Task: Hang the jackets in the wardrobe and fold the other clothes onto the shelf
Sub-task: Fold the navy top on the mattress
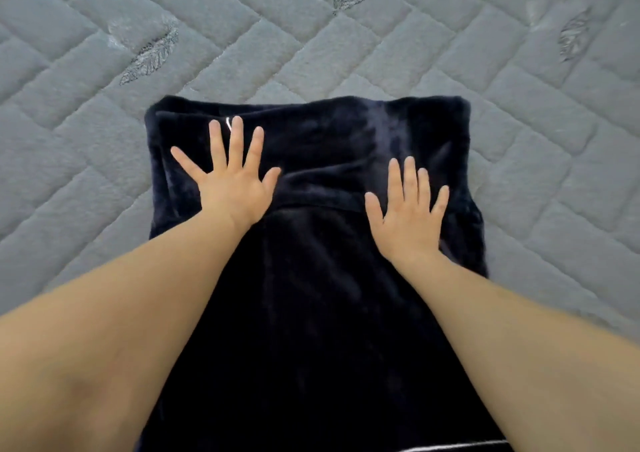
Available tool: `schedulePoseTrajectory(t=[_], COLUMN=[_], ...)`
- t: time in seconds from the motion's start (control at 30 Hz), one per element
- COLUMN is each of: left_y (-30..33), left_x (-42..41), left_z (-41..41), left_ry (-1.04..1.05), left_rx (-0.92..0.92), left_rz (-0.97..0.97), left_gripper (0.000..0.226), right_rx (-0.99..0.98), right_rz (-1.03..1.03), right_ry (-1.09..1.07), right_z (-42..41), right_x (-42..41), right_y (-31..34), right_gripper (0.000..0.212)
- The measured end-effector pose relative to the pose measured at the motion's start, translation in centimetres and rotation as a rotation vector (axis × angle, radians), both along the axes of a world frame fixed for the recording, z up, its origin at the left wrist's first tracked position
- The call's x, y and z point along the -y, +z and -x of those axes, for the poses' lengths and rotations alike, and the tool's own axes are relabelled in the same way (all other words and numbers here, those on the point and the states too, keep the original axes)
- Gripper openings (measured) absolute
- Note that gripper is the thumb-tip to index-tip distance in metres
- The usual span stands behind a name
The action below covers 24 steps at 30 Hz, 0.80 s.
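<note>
So my left hand (231,178) and right hand (408,209) press flat, fingers spread, on the dark garment (311,278) mid-frame; looks soft, plush, floppy — I'd grip its folded edges.

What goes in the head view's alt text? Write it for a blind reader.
Both hands, left and right, press flat with spread fingers on a dark navy plush garment laid out on a grey quilted mattress embroidered with feathers. The garment's far end is folded over.
</note>
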<state>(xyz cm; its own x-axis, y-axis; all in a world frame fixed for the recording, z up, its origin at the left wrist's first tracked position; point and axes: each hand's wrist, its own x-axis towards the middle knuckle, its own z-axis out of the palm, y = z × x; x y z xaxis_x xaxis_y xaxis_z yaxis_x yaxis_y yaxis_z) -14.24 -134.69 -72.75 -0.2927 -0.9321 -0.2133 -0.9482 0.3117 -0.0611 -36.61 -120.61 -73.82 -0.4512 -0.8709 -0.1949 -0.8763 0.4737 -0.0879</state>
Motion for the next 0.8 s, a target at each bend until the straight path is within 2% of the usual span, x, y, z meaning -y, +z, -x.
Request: schedulePoseTrajectory(t=[0.07, 0.2, 0.3, 0.37, 0.47, 0.53, 0.6, 0.7, 0.8], left_y=[0.7, 1.5, 1.4, 1.3, 1.5, 1.4, 1.2, 1.1, 1.6], left_x=[-5.3, -17.1, -24.0, -27.2, -30.5, -32.3, -34.2, -36.4, -37.3], left_z=[1.1, 1.4, 0.0, -0.6, -1.5, -2.2, -3.0, -3.5, -3.1], left_ry=[-0.094, -0.442, -0.447, -0.449, -0.457, -0.455, -0.472, -0.466, -0.475], left_rx=[-0.051, -0.132, -0.091, -0.021, 0.099, 0.208, 0.294, 0.323, 0.309], left_rz=[0.089, -0.085, -0.169, -0.241, -0.427, -0.541, -0.562, -0.462, -0.382], left_gripper=[0.063, 0.058, 0.044, 0.057, 0.102, 0.129, 0.141, 0.137, 0.12], right_rx=[0.033, 0.085, 0.072, 0.075, 0.106, 0.153, 0.145, 0.054, -0.013], right_rz=[-0.105, -0.245, -0.193, -0.131, -0.328, -0.402, -0.43, -0.449, -0.479], right_ry=[0.054, 0.165, 0.332, 0.524, 0.797, 0.804, 0.776, 0.791, 0.797], right_z=[-0.6, -0.2, 0.4, 0.5, -0.7, -1.6, -2.4, -3.2, -3.6], right_x=[-6.0, -15.4, -19.0, -21.3, -25.0, -26.9, -28.2, -29.1, -29.5], right_y=[0.4, 1.0, 2.9, 4.1, 5.2, 5.0, 4.5, 4.1, 4.2], right_gripper=[0.072, 0.069, 0.057, 0.034, 0.023, 0.031, 0.052, 0.071, 0.072])
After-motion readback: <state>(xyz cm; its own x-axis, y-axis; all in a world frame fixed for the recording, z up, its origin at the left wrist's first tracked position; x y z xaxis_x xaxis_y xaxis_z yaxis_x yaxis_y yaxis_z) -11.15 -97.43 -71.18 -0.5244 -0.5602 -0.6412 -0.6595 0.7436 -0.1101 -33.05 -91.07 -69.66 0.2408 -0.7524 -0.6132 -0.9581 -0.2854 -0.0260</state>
